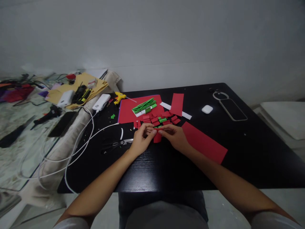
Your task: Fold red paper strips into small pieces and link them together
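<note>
Between my left hand (142,137) and my right hand (175,136) is a small piece of red paper (157,137), pinched by the thumbs and fingers of both. Its lower part hangs down below my fingertips. Just beyond my hands lies a heap of small folded red paper pieces (154,120), with a few folded green paper pieces (162,120) among them. Behind the heap, a bundle of pleated green paper (143,106) rests on a large red sheet (125,113). Scissors (122,142) with dark handles lie beside my left hand.
A red paper sheet (207,143) lies by my right forearm; a red strip (177,104) crosses a white strip (186,115). A yellow glue gun (119,98), power bank (101,102) and white cables (83,146) are left. A phone (233,109) and white case (207,109) are right.
</note>
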A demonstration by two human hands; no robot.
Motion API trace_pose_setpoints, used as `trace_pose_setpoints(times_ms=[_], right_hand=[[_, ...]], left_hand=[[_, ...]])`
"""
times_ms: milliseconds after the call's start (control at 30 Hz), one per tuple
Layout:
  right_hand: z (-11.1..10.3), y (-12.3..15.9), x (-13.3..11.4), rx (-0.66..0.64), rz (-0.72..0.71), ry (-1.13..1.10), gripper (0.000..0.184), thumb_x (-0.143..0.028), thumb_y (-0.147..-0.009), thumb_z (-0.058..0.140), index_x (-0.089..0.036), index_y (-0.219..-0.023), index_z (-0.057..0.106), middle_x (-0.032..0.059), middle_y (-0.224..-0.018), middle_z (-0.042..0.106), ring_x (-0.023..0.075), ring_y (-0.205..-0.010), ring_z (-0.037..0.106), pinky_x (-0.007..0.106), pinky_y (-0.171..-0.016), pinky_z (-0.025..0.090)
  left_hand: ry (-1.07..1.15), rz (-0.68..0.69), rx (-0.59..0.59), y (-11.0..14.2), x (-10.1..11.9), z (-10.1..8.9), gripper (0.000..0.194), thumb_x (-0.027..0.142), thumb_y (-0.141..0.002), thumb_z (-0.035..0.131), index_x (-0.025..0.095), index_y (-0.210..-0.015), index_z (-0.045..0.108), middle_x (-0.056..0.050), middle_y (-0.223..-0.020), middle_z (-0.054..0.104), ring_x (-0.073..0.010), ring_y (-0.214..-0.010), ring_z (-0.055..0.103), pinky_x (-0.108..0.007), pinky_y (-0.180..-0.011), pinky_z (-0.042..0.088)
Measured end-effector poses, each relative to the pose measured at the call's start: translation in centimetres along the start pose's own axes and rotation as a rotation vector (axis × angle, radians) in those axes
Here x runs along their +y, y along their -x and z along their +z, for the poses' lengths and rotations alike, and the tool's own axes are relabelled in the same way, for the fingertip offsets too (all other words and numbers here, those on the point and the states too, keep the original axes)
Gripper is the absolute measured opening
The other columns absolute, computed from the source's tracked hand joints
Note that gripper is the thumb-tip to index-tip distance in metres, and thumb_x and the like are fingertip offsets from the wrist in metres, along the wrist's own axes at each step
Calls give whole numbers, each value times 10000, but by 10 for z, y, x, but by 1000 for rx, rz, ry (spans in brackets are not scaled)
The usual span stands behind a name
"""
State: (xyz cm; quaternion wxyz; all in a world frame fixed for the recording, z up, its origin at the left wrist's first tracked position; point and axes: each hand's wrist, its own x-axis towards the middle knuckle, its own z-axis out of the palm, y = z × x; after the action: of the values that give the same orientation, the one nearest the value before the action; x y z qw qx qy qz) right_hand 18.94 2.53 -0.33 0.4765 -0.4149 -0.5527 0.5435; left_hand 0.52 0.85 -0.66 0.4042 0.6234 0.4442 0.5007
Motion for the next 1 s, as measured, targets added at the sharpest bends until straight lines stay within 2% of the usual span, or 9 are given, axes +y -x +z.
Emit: trace_pose_setpoints(times_ms=[200, 600, 1000], right_hand=[[1, 2, -4, -10, -2, 20, 178, -341, -742, 794, -224, -872, 763, 29, -879, 784, 213, -843, 739, 364, -830, 580], [-1, 1, 0, -10, -30, 64, 141, -335, -774, 763, -227, -864, 769, 26, -861, 788, 205, -815, 736, 339, -787, 573], [0, 2, -4, -4, -45, 119, 147, -353, -796, 741, -237, -883, 767, 29, -885, 787, 216, -834, 730, 361, -805, 573]], left_hand=[[-127, 19, 2, -1, 2, 0, 180, 355, -891, 672, 185, -942, 701, -26, -836, 709, -138, -732, 635, -251, -686, 503], [-144, 57, 4, 0, 0, 0, 181, 354, -877, 690, 190, -953, 707, -35, -852, 717, -148, -735, 640, -271, -704, 514], [-84, 23, 13, -1, -2, 1, 214, 376, -839, 730, 193, -949, 720, -34, -841, 720, -155, -732, 647, -284, -712, 529]])
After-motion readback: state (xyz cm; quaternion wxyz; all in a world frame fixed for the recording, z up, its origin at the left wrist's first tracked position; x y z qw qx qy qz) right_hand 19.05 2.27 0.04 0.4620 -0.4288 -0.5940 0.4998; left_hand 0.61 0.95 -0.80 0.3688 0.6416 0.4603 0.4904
